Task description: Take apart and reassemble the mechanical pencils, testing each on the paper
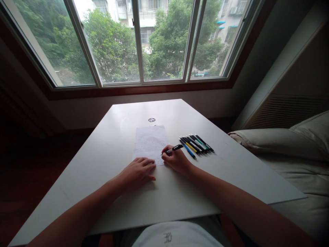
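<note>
In the head view, the left hand (137, 173) lies just below the middle of the frame. It is palm down with the fingers spread nearly flat, gripping nothing, and the fingertips press on the lower left corner of a sheet of paper (150, 140). The right hand (177, 160) sits just to its right, curled closed around a black pen (173, 149) whose tip meets the sheet's lower right edge. The sheet lies at the centre of the white counter (115, 144), covered in faint lines of writing. Right of the sheet, a row of pens (196, 144) lies side by side, close to the right hand but apart from it. A small round mark (151, 120) sits just above the sheet. A window (138, 41) fills the top of the frame, and a pale cushion (282, 140) lies at the right.
</note>
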The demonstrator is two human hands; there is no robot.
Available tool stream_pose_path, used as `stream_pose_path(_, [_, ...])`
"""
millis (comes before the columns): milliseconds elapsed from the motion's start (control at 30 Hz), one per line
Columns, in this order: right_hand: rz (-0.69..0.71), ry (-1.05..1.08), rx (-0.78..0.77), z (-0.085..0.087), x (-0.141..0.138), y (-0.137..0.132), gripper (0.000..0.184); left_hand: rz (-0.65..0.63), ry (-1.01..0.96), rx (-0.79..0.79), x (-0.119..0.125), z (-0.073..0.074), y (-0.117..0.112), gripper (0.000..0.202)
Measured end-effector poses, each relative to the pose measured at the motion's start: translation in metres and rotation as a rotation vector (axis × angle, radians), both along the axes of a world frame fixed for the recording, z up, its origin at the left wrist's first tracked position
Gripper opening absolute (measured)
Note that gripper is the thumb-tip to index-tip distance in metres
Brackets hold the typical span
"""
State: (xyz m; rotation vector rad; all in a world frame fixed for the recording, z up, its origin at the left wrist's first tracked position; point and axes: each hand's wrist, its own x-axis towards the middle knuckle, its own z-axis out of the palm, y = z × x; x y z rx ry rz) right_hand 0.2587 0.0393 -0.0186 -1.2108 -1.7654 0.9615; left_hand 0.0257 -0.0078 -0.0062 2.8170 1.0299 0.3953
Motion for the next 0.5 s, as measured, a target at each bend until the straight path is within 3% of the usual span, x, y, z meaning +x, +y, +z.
stream_pose_path(500, [0.017, -0.035, -0.055, 0.0027, -0.0014, 0.0003, 0.01, 0.004, -0.009, 0.0, -0.0007, 0.0032, -0.0026, 0.041])
